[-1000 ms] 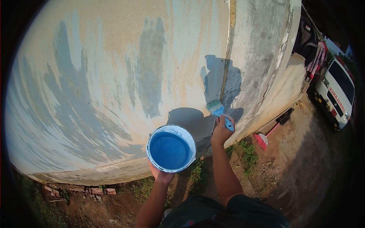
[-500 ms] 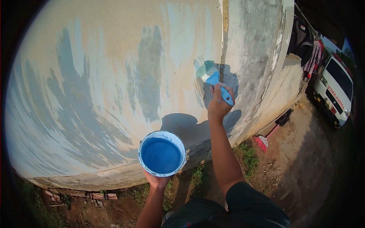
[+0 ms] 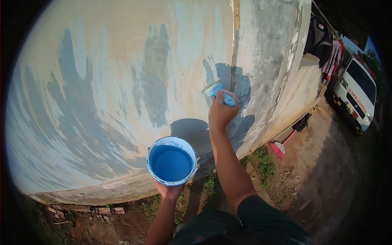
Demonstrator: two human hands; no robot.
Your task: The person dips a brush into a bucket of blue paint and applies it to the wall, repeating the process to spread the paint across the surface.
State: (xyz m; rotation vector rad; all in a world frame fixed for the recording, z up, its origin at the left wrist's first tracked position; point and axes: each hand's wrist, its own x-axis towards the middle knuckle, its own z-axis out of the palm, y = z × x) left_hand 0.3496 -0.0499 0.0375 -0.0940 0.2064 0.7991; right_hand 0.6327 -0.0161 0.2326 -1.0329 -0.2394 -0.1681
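Observation:
My right hand (image 3: 223,109) is closed round the blue handle of a paintbrush (image 3: 217,90), its bristles pressed against the wall (image 3: 188,61). Just above the bristles runs a fresh blue-grey streak. From below, my left hand (image 3: 169,190) holds up a white-rimmed bucket of blue paint (image 3: 171,161), its fingers partly hidden under and behind it. The beige wall carries uneven light blue and grey-blue brush marks, mostly to the left. Shadows of the bucket and of my right hand fall on the wall.
A vertical crack and edge strip (image 3: 236,24) divides the wall from a grey, weathered section. At right, a pink broom (image 3: 277,150) lies on the dirt ground. Beyond stand hanging clothes (image 3: 332,59), a black backpack (image 3: 319,38) and a white ambulance (image 3: 358,92). Bricks (image 3: 108,210) line the wall's foot.
My right hand has drawn the paintbrush down and slightly left, leaving a longer blue-grey streak above it. The bucket stays in my left hand, and the view has shifted slightly.

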